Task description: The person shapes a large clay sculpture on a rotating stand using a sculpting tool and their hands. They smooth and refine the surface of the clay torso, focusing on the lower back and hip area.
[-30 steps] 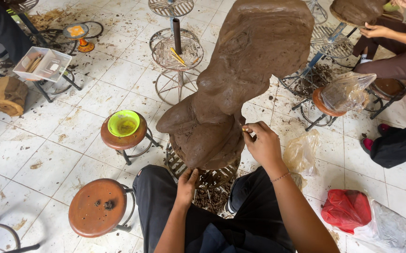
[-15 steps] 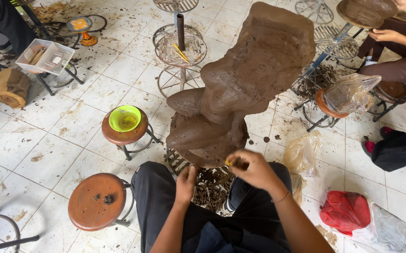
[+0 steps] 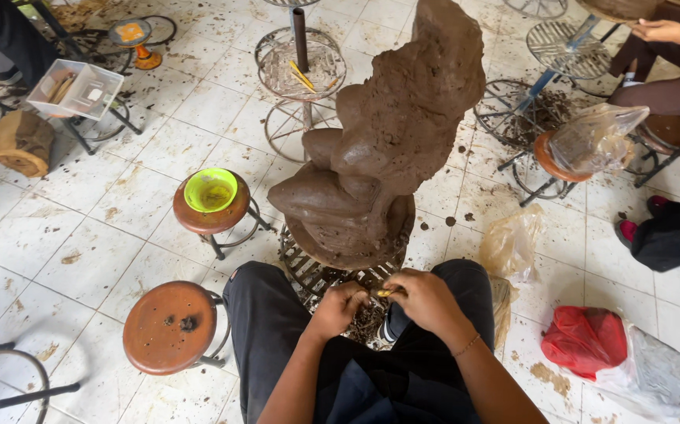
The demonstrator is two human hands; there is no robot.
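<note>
Both my hands sit low in front of me, at about six o'clock from the clay sculpture (image 3: pixel 387 149), which rises on its wire-topped stand (image 3: pixel 316 275) straight ahead at twelve. My right hand (image 3: pixel 426 298) is curled nearly closed, pinching a small yellowish tool (image 3: pixel 384 293) between thumb and fingertips. My left hand (image 3: pixel 340 306) is folded into a loose fist just beside it, knuckles almost touching the right; I cannot tell whether it grips the other end of the tool or only some clay.

The sculpture's long axis runs up and slightly toward one o'clock, tall and lumpy, its broad base just above my hands. The two hands are about equally near that base, the right a shade closer to its middle. The tool lies roughly crosswise, nine to three.

Half a second ago my right hand was higher, up against the lower edge of the clay; now it has dropped to meet the left over my lap, between my knees.

At ten o'clock stands a brown stool (image 3: pixel 210 216) with a green bowl (image 3: pixel 209 189); another brown stool (image 3: pixel 171 326) is at eight. A red bag (image 3: pixel 583 341) lies at four.
</note>
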